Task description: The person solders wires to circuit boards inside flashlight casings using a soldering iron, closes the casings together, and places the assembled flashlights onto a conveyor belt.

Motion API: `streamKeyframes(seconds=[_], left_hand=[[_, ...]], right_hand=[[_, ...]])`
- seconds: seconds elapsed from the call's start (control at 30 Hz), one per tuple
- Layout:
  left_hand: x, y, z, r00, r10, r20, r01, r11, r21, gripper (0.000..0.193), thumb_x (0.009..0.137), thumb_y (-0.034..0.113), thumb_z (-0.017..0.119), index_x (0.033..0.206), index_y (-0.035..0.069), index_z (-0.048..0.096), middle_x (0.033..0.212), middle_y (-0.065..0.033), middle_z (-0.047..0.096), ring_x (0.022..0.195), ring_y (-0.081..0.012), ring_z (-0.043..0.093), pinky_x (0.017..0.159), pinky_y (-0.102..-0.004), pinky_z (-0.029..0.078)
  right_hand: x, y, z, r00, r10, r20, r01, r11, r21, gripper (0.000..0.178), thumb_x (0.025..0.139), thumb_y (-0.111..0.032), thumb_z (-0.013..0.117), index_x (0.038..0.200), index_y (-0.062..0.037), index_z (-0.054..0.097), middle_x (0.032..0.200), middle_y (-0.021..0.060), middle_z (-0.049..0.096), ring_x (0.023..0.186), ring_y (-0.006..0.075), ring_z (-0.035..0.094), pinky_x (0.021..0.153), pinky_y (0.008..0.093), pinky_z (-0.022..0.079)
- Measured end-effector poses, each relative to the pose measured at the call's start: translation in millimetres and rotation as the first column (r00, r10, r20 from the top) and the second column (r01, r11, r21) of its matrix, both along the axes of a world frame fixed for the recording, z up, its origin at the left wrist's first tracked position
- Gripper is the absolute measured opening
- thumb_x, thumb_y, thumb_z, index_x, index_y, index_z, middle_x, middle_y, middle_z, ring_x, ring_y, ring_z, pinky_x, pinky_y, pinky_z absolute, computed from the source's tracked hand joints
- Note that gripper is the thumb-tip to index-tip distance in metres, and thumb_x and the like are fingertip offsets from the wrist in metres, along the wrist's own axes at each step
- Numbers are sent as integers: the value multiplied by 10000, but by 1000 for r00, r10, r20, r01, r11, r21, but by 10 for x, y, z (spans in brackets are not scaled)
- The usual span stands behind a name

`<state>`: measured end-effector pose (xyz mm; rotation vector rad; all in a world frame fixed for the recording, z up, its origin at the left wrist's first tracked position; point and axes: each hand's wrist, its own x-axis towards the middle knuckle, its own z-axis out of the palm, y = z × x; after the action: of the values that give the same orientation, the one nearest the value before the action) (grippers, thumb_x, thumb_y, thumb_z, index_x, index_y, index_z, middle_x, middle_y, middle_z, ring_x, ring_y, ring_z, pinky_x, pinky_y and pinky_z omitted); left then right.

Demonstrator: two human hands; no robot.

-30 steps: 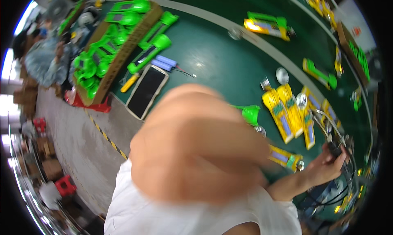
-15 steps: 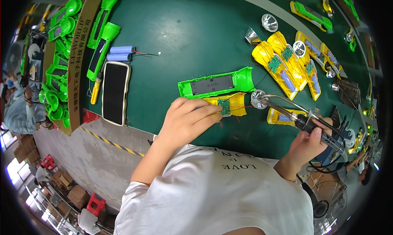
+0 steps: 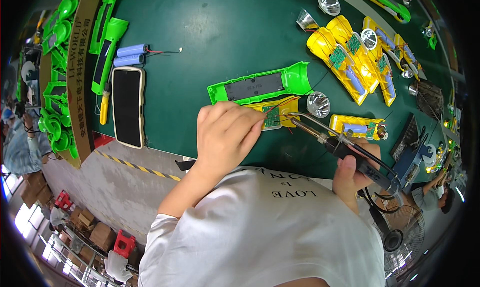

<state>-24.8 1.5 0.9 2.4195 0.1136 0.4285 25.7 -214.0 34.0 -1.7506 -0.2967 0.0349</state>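
Observation:
My left hand [image 3: 225, 132] is closed over the near end of a yellow flashlight shell half [image 3: 289, 106], its fingertips beside a small green circuit board [image 3: 272, 118] and red wires. A soldering iron [image 3: 345, 151] with a thin curved metal tube along it is gripped in my right hand [image 3: 352, 171]. Its tip points left, close to the board's right edge; whether it touches cannot be made out. Just beyond lies a green shell half [image 3: 298, 79] with a dark panel. A silver reflector cup [image 3: 318, 104] sits right of the yellow shell.
Rightward lie a yellow shell [image 3: 337, 121] with a battery and several more yellow shells [image 3: 367, 77]. At left are a phone [image 3: 128, 107], two blue batteries [image 3: 131, 51], a yellow-handled screwdriver [image 3: 104, 109] and a cardboard box [image 3: 80, 87] of green shells. A blue-grey soldering station [image 3: 407, 162] stands right.
My right hand has brought the soldering iron left, from the reflector to the circuit board. My left fingers have drawn in and curled more. The whole view has shifted slightly.

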Motion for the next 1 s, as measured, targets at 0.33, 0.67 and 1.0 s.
streamKeyframes(seconds=[0.33, 0.67, 1.0], left_hand=[[8, -18, 20, 993, 36, -111, -49, 993, -112, 107, 646, 55, 621, 741, 98, 592, 730, 14, 575, 749, -170, 516, 688, -308, 340], [41, -39, 63, 993, 12, -118, -12, 1000, 6, 97, 636, 54, 604, 723, 89, 583, 728, 3, 533, 771, -181, 498, 696, -320, 338], [59, -19, 63, 992, -17, -123, 17, 1000, 0, 93, 645, 63, 605, 734, 85, 590, 725, 1, 525, 780, -182, 496, 687, -319, 339]], right_hand=[[-27, 50, -70, 998, 60, 31, -59, 998, -37, 251, 727, -99, 610, 874, 27, 451, 742, 119, 526, 623, 148, 488, 579, 252, 405], [-32, 87, -91, 997, 68, -21, -70, 991, -114, 215, 708, -74, 633, 842, 33, 503, 765, 100, 520, 639, 133, 486, 565, 241, 398], [-31, 99, -106, 998, 68, -6, -68, 988, -138, 220, 713, -86, 636, 847, 37, 513, 776, 93, 528, 635, 127, 483, 566, 235, 396]])
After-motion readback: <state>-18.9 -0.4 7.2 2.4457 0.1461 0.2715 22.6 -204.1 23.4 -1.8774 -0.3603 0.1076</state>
